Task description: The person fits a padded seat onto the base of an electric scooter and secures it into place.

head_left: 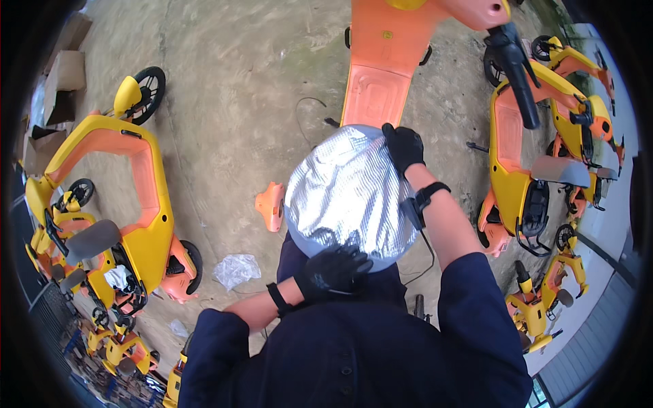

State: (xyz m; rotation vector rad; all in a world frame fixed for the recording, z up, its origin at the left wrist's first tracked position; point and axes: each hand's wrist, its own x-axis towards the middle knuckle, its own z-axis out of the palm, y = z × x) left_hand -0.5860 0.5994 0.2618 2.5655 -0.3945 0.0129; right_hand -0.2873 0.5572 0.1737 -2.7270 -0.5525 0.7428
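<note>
A round, silver foil cover (350,194) with a grey rim lies in front of my body, over what looks like a scooter seat. Its shiny surface is creased into several folds. At its far right edge, my right hand (404,147), in a black glove, is closed on the rim. My left hand (333,272), also black-gloved, is closed at the near left edge, fingers bent over the rim. The undersides of both hands are hidden. Beyond the cover stretches an orange scooter (377,85) with a black handlebar grip (520,85).
Yellow and orange scooters stand at left (160,183) and right (517,156), with others behind them. On the concrete floor lie an orange plastic part (272,206), a crumpled clear plastic bag (237,270) and a thin black cable (299,121). Cardboard boxes (67,71) are at far left.
</note>
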